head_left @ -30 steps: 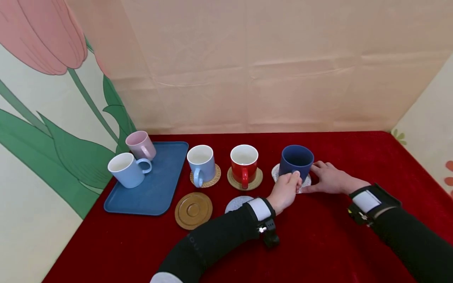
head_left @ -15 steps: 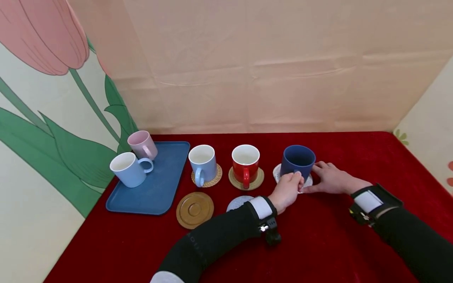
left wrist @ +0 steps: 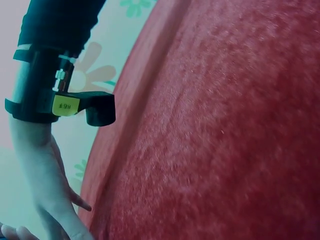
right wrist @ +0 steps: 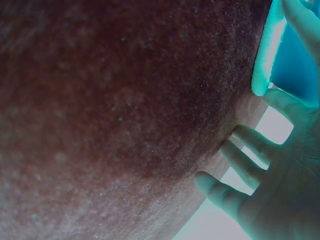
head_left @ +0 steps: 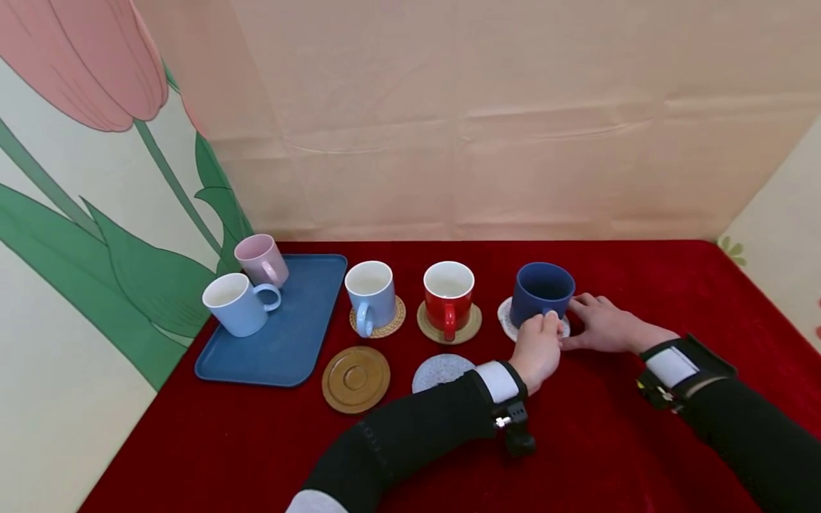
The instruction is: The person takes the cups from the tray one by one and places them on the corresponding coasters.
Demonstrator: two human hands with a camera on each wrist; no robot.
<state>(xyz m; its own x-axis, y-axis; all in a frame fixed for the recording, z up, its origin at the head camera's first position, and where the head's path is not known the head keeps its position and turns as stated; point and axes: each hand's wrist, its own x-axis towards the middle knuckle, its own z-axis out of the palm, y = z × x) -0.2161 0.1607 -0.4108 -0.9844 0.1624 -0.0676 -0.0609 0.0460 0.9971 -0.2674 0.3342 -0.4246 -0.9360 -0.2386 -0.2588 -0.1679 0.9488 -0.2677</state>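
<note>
A dark blue mug (head_left: 537,288) stands upright on a white speckled coaster (head_left: 507,320) at the right of the row. My left hand (head_left: 537,349) grips its handle, with the fingers curled and the thumb on top. My right hand (head_left: 606,324) lies beside the mug, fingers spread. In the right wrist view, the thumb and index finger of that hand (right wrist: 280,185) touch the edge of the coaster (right wrist: 266,60), and the other fingers extend straight. The left wrist view shows mostly red cloth, with the right hand (left wrist: 47,185) at its left edge.
A red mug (head_left: 445,310) and a light blue mug (head_left: 375,299) stand on coasters to the left. A wooden coaster (head_left: 355,377) and a grey coaster (head_left: 439,369), partly behind my left sleeve, lie nearer. A blue tray (head_left: 282,353) bears a pink mug (head_left: 259,260) and another light blue mug (head_left: 237,310).
My left hand has shifted slightly right, and the dark blue mug's handle has turned a little to the right with it. The right hand stays at the coaster.
</note>
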